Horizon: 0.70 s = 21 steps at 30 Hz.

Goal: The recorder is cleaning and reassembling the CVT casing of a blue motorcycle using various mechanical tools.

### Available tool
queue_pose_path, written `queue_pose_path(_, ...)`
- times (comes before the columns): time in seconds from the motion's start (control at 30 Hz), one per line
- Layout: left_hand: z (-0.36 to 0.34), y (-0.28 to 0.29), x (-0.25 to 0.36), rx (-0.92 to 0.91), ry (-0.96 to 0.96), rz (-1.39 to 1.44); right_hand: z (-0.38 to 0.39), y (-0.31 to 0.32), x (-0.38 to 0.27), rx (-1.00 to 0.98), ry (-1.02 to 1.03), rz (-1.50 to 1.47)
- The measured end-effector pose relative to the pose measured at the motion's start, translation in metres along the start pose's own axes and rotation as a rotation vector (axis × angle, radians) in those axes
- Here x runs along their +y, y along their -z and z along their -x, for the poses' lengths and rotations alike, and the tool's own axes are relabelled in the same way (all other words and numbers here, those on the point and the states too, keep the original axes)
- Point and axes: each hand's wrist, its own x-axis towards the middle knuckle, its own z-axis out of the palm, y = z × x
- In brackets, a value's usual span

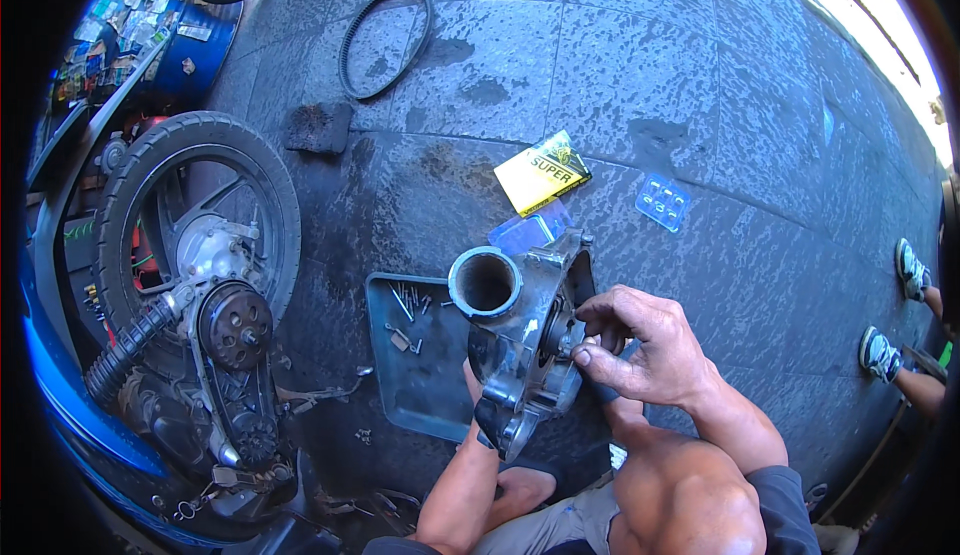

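Between knees, above paved ground: right hand [640,350] fingers [590,357] pinched on the inner hub of a grey metal engine cover [520,340]; left hand [480,395] mostly hidden beneath, grip unclear. Judged heavy, rigid, greasy and slippery; best held by rim and round duct. Just beside, left, a tray [425,395] of bolts; farther off, yellow box [542,172], drive belt [385,40], motorcycle wheel [195,220].

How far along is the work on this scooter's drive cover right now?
Done: the metal cover is off, leaving the clutch and drive by the rear wheel exposed; bolts lie in the tray, and a belt lies on the pavement. In hand: the left hand holds the cover from below while the right hand works its inner side. Left: the drive stands uncovered.
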Motion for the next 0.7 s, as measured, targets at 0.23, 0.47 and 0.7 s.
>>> queue_pose_path(0.23,0.0,-0.005,0.0,0.001,0.039,-0.029,-0.011,0.0,0.004,-0.034,0.019,-0.146)
queue_pose_path(0.47,0.003,-0.004,0.003,0.005,0.019,-0.096,-0.011,0.0,0.009,-0.07,-0.007,-0.27)
queue_pose_path(0.7,0.002,0.016,0.005,0.035,-0.148,-0.267,0.007,-0.004,0.027,0.071,-0.263,-0.445)
